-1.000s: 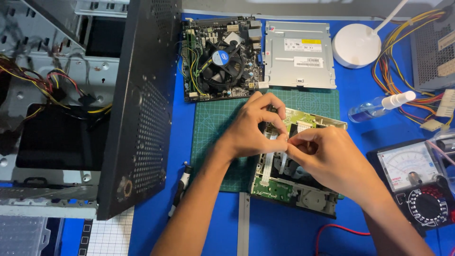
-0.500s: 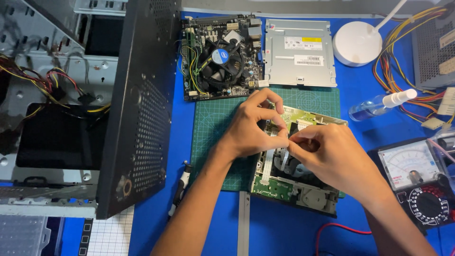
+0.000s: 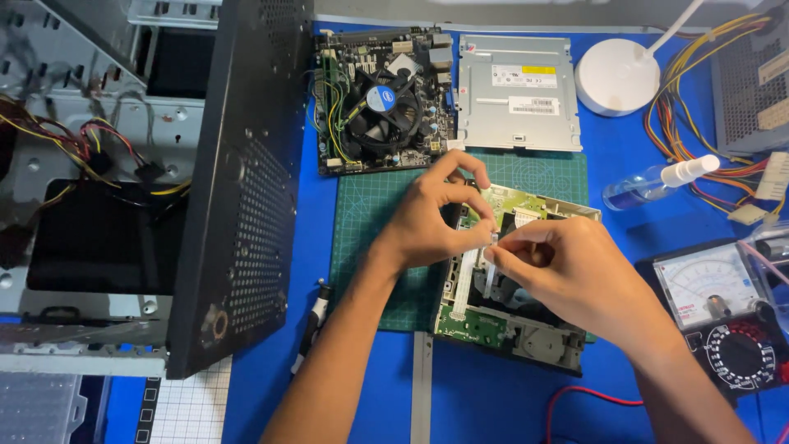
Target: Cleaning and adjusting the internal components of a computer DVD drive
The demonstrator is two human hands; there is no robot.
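An opened optical drive with a green circuit board lies on the green cutting mat. My left hand and my right hand meet above it. Both pinch the end of a thin white flat ribbon cable that runs down over the drive's board. The fingertips touch each other at the cable's upper end. The hands hide much of the drive's middle.
A motherboard with a fan and the drive's metal cover lie behind the mat. An open computer case stands left. A multimeter, spray bottle, white lamp base and wire bundle sit right. A screwdriver lies left of the mat.
Both hands stay over the drive with only small finger shifts at the ribbon cable; nothing else has moved.
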